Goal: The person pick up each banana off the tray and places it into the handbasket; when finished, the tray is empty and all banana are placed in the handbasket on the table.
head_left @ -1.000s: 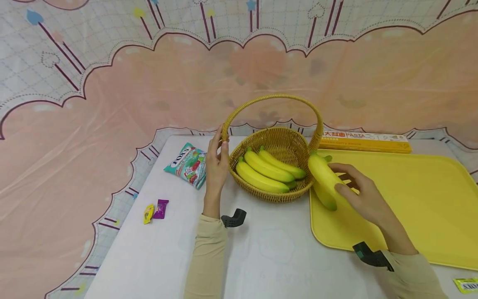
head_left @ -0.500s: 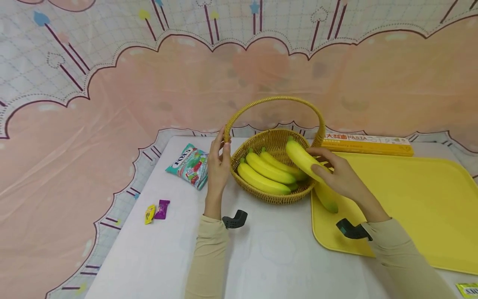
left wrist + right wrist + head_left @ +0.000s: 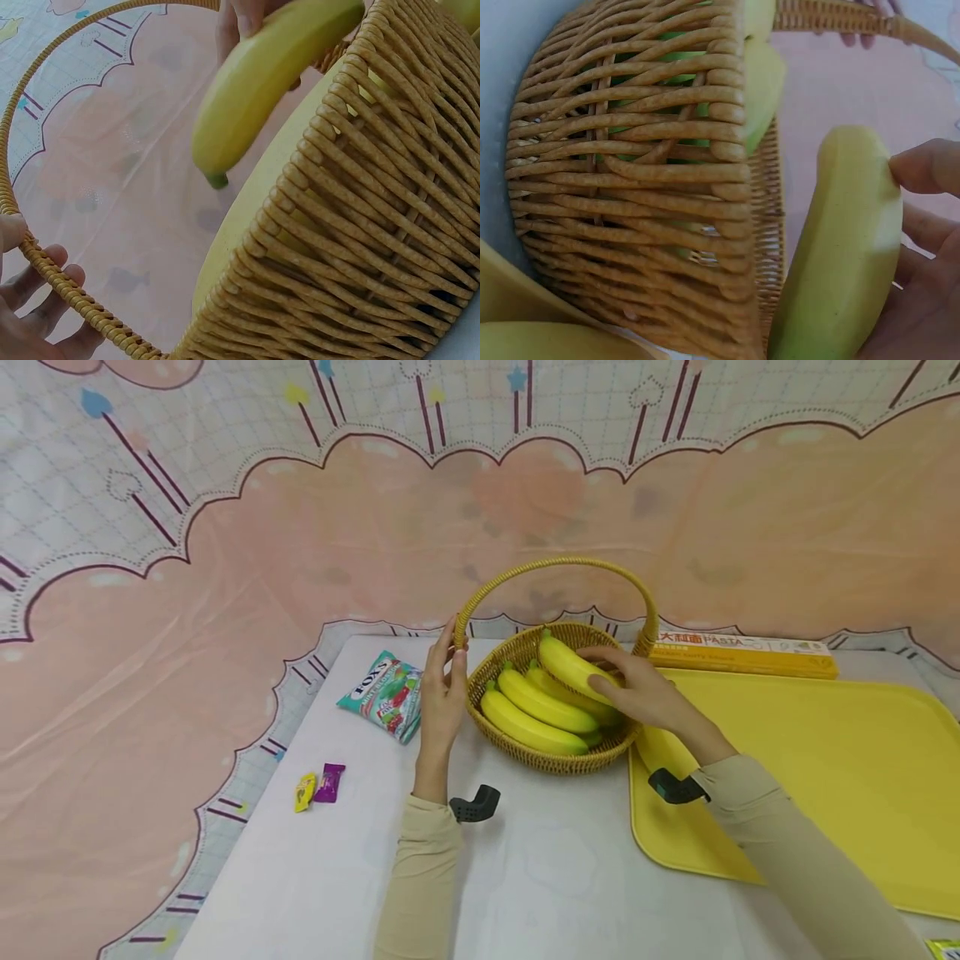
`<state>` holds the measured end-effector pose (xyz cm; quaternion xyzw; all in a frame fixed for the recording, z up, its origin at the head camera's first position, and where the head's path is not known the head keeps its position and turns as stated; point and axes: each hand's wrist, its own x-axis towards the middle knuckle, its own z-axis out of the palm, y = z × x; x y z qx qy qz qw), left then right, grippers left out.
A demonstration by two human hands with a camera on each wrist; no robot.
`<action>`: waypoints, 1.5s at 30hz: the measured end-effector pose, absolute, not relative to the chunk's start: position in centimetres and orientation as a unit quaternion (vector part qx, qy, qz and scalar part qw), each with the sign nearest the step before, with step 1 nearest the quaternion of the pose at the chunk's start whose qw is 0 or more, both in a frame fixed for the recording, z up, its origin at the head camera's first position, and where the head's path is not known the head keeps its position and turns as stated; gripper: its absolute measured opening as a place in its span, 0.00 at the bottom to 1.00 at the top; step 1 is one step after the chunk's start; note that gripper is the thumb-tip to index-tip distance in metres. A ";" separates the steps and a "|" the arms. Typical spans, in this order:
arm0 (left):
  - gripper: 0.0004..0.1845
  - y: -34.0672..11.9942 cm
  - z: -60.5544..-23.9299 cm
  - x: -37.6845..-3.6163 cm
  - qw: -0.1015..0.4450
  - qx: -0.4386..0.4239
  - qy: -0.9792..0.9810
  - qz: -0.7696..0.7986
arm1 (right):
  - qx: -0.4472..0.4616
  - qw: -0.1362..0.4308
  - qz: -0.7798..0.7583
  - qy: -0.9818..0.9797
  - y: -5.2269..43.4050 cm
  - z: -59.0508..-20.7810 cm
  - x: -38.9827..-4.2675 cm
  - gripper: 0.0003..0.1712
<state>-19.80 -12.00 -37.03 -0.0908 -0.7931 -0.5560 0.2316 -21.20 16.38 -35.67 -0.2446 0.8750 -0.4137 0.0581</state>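
A woven wicker basket [image 3: 555, 763] with a tall arched handle [image 3: 558, 562] stands mid-table, holding several yellow bananas [image 3: 528, 727] with green tips. My left hand [image 3: 441, 702] grips the left side of the handle, thumb in front and fingers behind, as the left wrist view shows. Over the right part of the basket, my right hand [image 3: 637, 689] pinches another banana [image 3: 567, 667] between thumb and fingers. In the right wrist view this banana [image 3: 844, 247] is apart from the near rim. One more banana [image 3: 660, 750] lies on the tray, partly hidden by the right forearm.
A yellow tray [image 3: 810, 777] fills the right side, its left edge close to the basket. Behind it lies a pasta box [image 3: 742, 656]. Left of the basket are a teal candy bag [image 3: 382, 697], a yellow candy [image 3: 304, 792] and a purple candy [image 3: 329, 783].
My right hand has carried the banana leftward from above the tray's edge to over the basket. My left hand has kept its grip on the handle.
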 end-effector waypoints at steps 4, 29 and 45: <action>0.23 -12.0 -37.1 -19.8 0.234 -0.090 -0.794 -0.555 | -0.258 0.073 -0.398 0.877 15.5 -36.0 -22.0 0.26; 0.24 -11.9 -36.9 -19.9 0.228 -0.087 -0.796 -0.554 | -0.277 0.117 -0.376 0.876 13.4 -37.6 -23.0 0.25; 0.24 -11.9 -37.0 -19.9 0.233 -0.089 -0.794 -0.554 | -0.226 0.026 -0.434 0.872 16.7 -36.6 -21.1 0.21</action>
